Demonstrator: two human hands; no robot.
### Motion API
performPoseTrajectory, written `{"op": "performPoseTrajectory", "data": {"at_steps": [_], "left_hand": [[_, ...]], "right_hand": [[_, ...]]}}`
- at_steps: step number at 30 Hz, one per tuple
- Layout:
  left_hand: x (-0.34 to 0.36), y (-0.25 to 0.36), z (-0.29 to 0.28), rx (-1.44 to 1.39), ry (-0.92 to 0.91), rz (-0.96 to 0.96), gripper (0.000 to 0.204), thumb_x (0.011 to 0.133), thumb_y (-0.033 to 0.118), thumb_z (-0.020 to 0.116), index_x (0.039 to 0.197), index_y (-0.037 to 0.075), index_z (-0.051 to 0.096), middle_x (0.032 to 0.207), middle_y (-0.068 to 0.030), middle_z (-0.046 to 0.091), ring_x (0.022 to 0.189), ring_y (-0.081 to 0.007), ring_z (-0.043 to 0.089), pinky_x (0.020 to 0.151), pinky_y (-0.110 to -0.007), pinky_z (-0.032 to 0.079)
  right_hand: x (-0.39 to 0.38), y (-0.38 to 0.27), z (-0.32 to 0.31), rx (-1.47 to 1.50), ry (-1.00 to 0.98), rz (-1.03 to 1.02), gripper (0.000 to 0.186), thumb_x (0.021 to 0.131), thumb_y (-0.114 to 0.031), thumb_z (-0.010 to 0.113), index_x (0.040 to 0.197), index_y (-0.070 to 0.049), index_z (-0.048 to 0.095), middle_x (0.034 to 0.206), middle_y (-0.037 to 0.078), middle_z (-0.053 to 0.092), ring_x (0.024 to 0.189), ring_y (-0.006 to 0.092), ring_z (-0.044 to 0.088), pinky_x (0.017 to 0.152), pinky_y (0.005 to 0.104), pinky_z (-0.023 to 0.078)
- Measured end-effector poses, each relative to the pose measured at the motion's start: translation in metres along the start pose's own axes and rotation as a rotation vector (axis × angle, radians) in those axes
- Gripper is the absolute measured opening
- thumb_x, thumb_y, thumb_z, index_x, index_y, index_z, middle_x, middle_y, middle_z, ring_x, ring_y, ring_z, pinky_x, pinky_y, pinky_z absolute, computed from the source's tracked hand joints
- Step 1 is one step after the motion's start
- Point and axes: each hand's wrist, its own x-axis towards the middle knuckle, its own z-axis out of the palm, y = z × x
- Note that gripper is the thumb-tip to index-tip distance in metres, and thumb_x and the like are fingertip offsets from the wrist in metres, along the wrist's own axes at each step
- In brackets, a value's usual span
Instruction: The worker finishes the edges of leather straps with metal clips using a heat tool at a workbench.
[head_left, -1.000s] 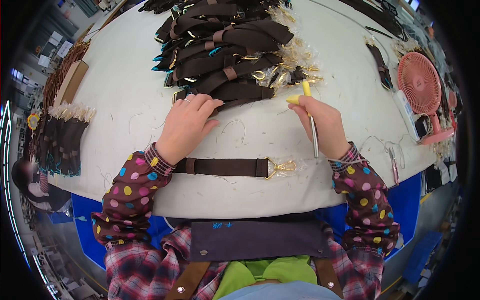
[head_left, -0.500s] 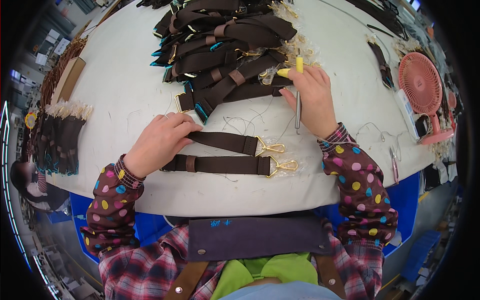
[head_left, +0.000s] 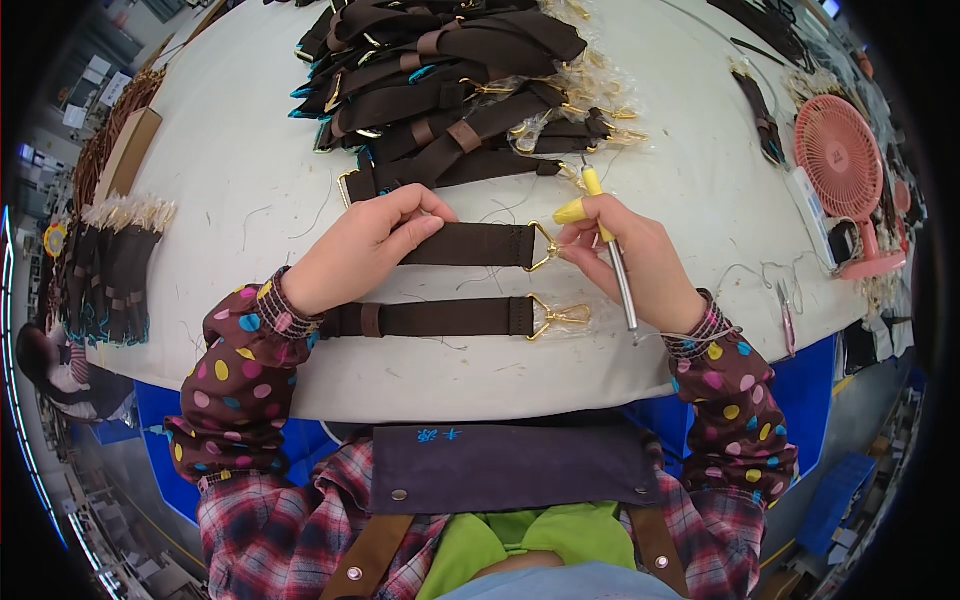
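Note:
A dark brown webbing strap (head_left: pixel 470 244) is stretched between my two hands. My left hand (head_left: pixel 366 246) is closed, pinching the strap's left part between thumb and fingers. My right hand (head_left: pixel 640 255) holds a pen-shaped tool (head_left: pixel 612 240) with a yellow grip and silver shaft, its thin tip pointing away from me. That hand's fingertips also take hold of the gold snap hook (head_left: pixel 543 246) at the strap's right end, partly hiding it. A yellow cover sits on one finger. Nearer me lies a strap section (head_left: pixel 450 318) with a brown loop and a gold snap hook (head_left: pixel 562 315) in clear film.
A heap of brown straps (head_left: pixel 440 80) with plastic-wrapped gold hooks lies at the far middle. Bundled straps (head_left: pixel 110 270) hang at the left edge beside a cardboard box (head_left: pixel 130 155). A pink fan (head_left: pixel 840 165) and thread snips (head_left: pixel 786 318) are on the right.
The upper strap has been raised and turned straighter. My right hand has come nearer, from the heap to its hook, keeping the tool. My left hand has shifted right and away from me.

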Motion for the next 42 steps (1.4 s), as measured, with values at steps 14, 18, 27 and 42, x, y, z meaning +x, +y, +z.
{"op": "performPoseTrajectory", "data": {"at_steps": [14,18,27,42], "left_hand": [[0.026,0.003,0.038,0.293,0.015,0.453,0.036,0.078,0.018,0.074,0.107,0.007,0.055,0.105,-0.0093,0.052,0.087,-0.0273,0.058,0.075,-0.034,0.049],[0.034,-0.002,0.048,0.247,-0.058,0.416,0.029,0.079,0.018,0.073,0.097,0.005,0.055,0.097,-0.0090,0.052,0.081,-0.0262,0.059,0.070,-0.035,0.049],[0.040,-0.007,0.041,-0.033,-0.085,0.263,0.016,0.081,0.009,0.069,0.085,0.003,0.054,0.086,-0.0104,0.055,0.070,-0.0222,0.058,0.063,-0.033,0.047],[0.033,0.000,0.046,0.129,-0.079,0.367,0.017,0.081,0.013,0.070,0.086,0.005,0.056,0.088,-0.0086,0.051,0.073,-0.0237,0.059,0.065,-0.034,0.048]], "right_hand": [[0.005,0.021,0.014,-0.419,0.116,-0.331,0.030,0.075,-0.001,0.064,0.103,-0.007,0.055,0.083,0.008,0.057,0.084,0.0272,0.056,0.079,0.0377,0.043],[0.003,0.018,0.018,-0.386,0.120,-0.369,0.038,0.071,0.000,0.065,0.106,-0.008,0.055,0.083,0.006,0.058,0.086,0.0260,0.057,0.082,0.0366,0.042],[0.012,0.003,0.021,0.481,0.146,0.037,0.018,0.096,-0.014,0.056,0.108,-0.001,0.059,0.079,0.005,0.060,0.074,0.0124,0.061,0.066,0.0247,0.048],[0.009,0.023,0.028,0.620,0.188,0.242,0.020,0.094,-0.023,0.061,0.086,-0.005,0.057,0.067,-0.005,0.052,0.060,0.0012,0.043,0.052,0.0195,0.035]]}}
